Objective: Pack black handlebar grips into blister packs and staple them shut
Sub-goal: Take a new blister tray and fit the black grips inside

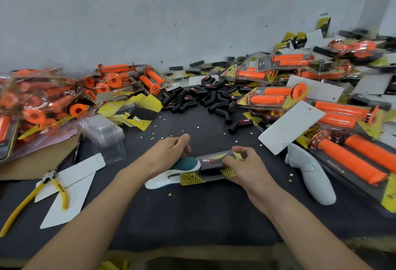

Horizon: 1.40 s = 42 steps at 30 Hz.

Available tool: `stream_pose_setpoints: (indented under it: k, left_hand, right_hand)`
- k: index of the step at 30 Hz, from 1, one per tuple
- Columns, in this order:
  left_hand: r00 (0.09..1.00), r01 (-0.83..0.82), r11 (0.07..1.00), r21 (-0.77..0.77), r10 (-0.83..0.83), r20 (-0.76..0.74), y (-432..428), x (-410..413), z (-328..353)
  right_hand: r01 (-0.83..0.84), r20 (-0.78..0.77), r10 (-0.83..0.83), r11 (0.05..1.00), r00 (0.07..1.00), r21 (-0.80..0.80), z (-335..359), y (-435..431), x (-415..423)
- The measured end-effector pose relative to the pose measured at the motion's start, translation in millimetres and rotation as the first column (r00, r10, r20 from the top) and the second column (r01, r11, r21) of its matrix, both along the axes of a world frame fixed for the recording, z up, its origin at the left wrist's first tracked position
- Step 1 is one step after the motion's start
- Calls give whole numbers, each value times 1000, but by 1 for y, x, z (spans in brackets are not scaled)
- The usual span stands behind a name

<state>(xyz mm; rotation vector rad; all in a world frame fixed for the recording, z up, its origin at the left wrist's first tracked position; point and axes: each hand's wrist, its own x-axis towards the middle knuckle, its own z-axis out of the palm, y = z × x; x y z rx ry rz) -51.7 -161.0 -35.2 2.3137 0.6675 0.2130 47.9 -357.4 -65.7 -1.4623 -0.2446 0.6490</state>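
Note:
A clear blister pack (205, 176) with a yellow and black card and a black grip inside lies on the dark table just in front of me. Its left end sits in the jaws of a white and teal stapler (171, 178). My left hand (171, 149) rests on top of the stapler with its fingers curled over the teal handle. My right hand (242, 167) pinches the pack's right part and holds it down. A heap of loose black handlebar grips (205, 98) lies at the back centre of the table.
Packs of orange grips (353, 162) pile up at the right and in a heap (42, 102) at the left. Empty clear blisters (102, 134), printed cards (137, 109), white backing cards (291, 126), yellow-handled pliers (42, 192) and a white handheld controller (310, 175) lie around the work spot.

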Motion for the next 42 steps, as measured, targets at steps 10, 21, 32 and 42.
stream_pose_setpoints:
  k: [10,21,32,42]
  left_hand:
    - [998,-51,988,148,55,-23,-4,5,-7]
    - [997,-47,974,222,60,-51,-11,5,-4]
    - [992,-9,956,293,46,-120,-12,6,-5]
    - [979,-6,939,343,76,-190,-17,8,-4]
  right_hand:
    - [-56,-56,52,997,997,-58,4,-11,7]
    - [-47,-134,48,999,990,9,10,-14,1]
    - [-32,-182,41,998,982,50,15,-16,1]
    - [-46,-120,50,998,991,42,8,-17,-4]
